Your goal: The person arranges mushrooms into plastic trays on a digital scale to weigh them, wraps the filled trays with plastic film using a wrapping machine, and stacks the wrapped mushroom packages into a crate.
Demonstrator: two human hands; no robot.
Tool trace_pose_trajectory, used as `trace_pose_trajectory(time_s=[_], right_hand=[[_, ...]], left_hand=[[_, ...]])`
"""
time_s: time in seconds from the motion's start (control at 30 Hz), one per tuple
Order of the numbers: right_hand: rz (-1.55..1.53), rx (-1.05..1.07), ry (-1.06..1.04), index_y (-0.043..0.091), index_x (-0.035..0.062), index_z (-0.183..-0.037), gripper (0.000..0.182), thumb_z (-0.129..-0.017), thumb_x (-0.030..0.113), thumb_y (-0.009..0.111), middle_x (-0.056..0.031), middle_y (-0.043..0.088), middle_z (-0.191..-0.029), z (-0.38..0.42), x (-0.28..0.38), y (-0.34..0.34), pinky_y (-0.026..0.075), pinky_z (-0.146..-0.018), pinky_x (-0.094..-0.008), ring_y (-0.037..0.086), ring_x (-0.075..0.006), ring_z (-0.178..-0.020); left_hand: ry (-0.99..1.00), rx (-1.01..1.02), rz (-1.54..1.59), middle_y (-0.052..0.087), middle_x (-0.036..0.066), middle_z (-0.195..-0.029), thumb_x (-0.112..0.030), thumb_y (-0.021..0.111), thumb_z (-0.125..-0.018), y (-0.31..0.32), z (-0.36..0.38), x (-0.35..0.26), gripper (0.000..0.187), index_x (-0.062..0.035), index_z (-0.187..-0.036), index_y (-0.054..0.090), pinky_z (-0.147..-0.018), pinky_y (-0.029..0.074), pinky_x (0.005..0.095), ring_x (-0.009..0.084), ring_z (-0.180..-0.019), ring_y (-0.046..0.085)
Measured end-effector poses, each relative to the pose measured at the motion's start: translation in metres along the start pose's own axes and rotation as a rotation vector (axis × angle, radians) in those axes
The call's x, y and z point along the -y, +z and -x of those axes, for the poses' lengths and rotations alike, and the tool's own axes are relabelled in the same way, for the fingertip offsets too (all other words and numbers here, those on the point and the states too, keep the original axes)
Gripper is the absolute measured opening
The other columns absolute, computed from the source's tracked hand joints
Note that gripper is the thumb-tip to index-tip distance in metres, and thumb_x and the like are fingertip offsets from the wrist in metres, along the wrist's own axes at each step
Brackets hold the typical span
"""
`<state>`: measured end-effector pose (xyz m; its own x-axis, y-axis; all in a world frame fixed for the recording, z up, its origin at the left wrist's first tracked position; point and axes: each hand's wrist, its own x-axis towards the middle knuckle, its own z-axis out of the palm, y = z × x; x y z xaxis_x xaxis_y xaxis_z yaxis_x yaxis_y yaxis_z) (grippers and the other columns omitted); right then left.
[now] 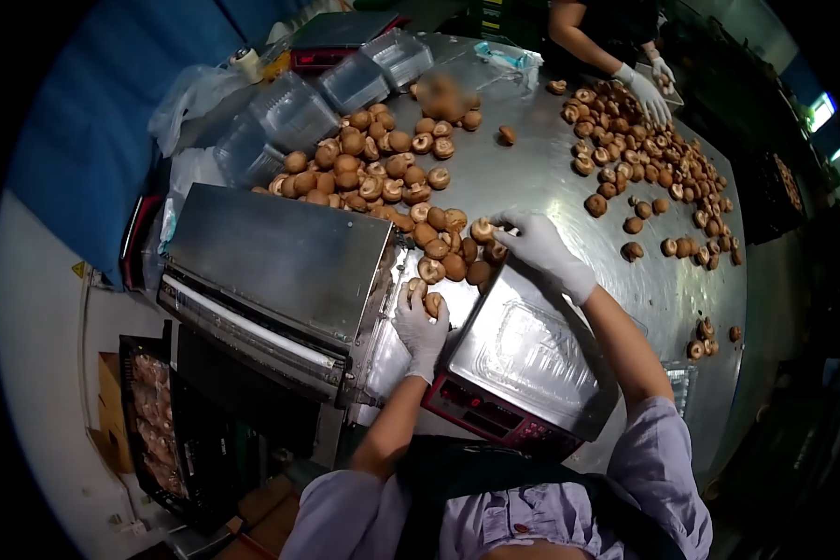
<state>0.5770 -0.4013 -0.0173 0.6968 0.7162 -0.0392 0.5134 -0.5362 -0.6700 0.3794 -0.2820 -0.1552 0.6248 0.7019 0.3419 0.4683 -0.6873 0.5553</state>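
The white-gloved right hand (539, 247) pinched a round brown mushroom (481, 230) at its left. Closer in, the white-gloved left hand (422, 334) cupped two more (433, 303).

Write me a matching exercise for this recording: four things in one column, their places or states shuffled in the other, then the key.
Things:
1. left hand
2. right hand
3. near scale
4. plastic trays

Places and states:
A. see-through, beyond the metal-topped machine
B. white-gloved, between machine and scale, with mushrooms at its fingers
C. red body, shiny silver top, in front of the person
D. white-gloved, by the scale's far edge, fingertips on a mushroom

Right pairs: 1-B, 2-D, 3-C, 4-A
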Motion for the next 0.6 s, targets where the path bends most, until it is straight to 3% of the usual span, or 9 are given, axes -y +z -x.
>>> trace_pose_trajectory(time_s=[0.03,0.07,0.27,0.4,0.47,0.5,0.6], right_hand=[[0.050,0.069,-0.023,0.063,0.0098,-0.110,0.030,-0.083,0.021,0.060,-0.0167,0.065,-0.097,-0.017,-0.001,0.007,0.049,-0.078,-0.0358,0.063,-0.0303,-0.088],[0.101,0.132,-0.046,0.061,0.0123,-0.116,0.034,-0.083,0.022,0.058,-0.0165,0.064,-0.102,-0.035,-0.002,0.012,0.049,-0.079,-0.0377,0.062,-0.0313,-0.091],[0.286,0.439,-0.149,0.054,0.0143,-0.124,0.045,-0.080,0.011,0.058,-0.0162,0.062,-0.108,-0.098,-0.016,0.055,0.047,-0.086,-0.0374,0.059,-0.0330,-0.099],[0.329,0.429,-0.189,0.054,0.0128,-0.124,0.047,-0.077,0.011,0.063,-0.0162,0.062,-0.109,-0.108,-0.018,0.062,0.048,-0.086,-0.0375,0.059,-0.0333,-0.099],[0.162,0.509,-0.055,0.053,0.0120,-0.125,0.050,-0.077,0.016,0.067,-0.0173,0.062,-0.109,-0.109,-0.021,0.053,0.049,-0.084,-0.0371,0.060,-0.0337,-0.097],[0.107,0.454,-0.081,0.057,0.0088,-0.120,0.045,-0.079,0.025,0.068,-0.0186,0.064,-0.102,-0.109,-0.031,0.055,0.049,-0.080,-0.0369,0.062,-0.0334,-0.090],[-0.028,0.385,-0.030,0.063,0.0052,-0.111,0.037,-0.084,0.031,0.063,-0.0191,0.066,-0.093,-0.105,-0.038,0.048,0.049,-0.076,-0.0371,0.063,-0.0330,-0.083]], left_hand=[[-0.029,0.042,0.003,0.048,0.018,-0.122,-0.027,0.065,-0.075,0.000,0.000,0.000,0.045,-0.0059,-0.113,0.056,-0.089,0.041,0.0464,0.0376,-0.108,0.049],[-0.031,0.034,-0.006,0.046,0.014,-0.127,-0.033,0.063,-0.076,0.004,0.004,0.005,0.047,-0.0128,-0.118,0.055,-0.086,0.040,0.0480,0.0340,-0.105,0.050],[-0.003,0.056,0.000,0.044,0.015,-0.127,-0.031,0.067,-0.074,0.001,0.003,0.005,0.052,-0.0106,-0.120,0.054,-0.088,0.038,0.0492,0.0349,-0.108,0.048],[0.039,0.017,-0.004,0.046,0.016,-0.123,-0.029,0.069,-0.073,0.002,0.002,0.006,0.050,-0.0085,-0.116,0.056,-0.086,0.041,0.0468,0.0348,-0.106,0.050],[0.039,0.016,-0.010,0.046,0.016,-0.123,-0.029,0.069,-0.073,0.001,0.001,0.005,0.050,-0.0080,-0.116,0.057,-0.086,0.042,0.0466,0.0347,-0.106,0.050],[0.046,0.012,-0.014,0.046,0.016,-0.122,-0.028,0.069,-0.072,0.000,0.001,0.004,0.049,-0.0075,-0.115,0.057,-0.085,0.043,0.0463,0.0346,-0.105,0.051],[-0.011,0.053,0.040,0.047,0.018,-0.123,-0.027,0.067,-0.073,-0.002,0.000,0.001,0.049,-0.0073,-0.116,0.056,-0.092,0.039,0.0471,0.0362,-0.111,0.047]])
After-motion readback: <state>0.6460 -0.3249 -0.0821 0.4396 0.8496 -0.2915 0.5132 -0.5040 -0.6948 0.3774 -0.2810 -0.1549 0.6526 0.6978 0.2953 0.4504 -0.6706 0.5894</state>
